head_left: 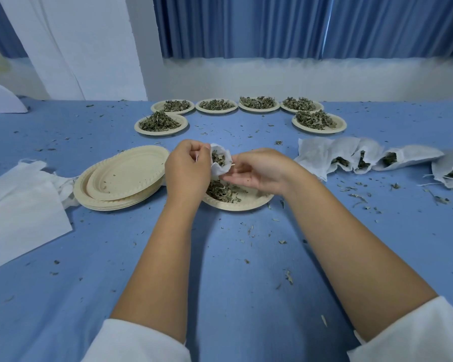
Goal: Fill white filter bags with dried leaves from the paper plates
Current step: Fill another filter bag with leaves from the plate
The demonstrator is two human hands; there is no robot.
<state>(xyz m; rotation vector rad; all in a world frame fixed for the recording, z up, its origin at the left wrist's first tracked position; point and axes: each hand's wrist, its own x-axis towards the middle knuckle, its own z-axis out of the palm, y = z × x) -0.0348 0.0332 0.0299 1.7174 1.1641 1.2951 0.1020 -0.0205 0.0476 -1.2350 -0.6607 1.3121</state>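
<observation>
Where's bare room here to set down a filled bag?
Bare blue tablecloth lies between the forearms, this side of the nearest beige paper plate of dried leaves. Crowded: filled white filter bags at right, stack of empty beige plates at left.

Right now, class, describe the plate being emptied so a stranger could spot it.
On the blue table, find the stack of empty plates. Just right of it, under the left hand and right hand holding a bag, lies the plate. Unlike the six heaped plates behind, it holds only a thin scatter of leaves.
</observation>
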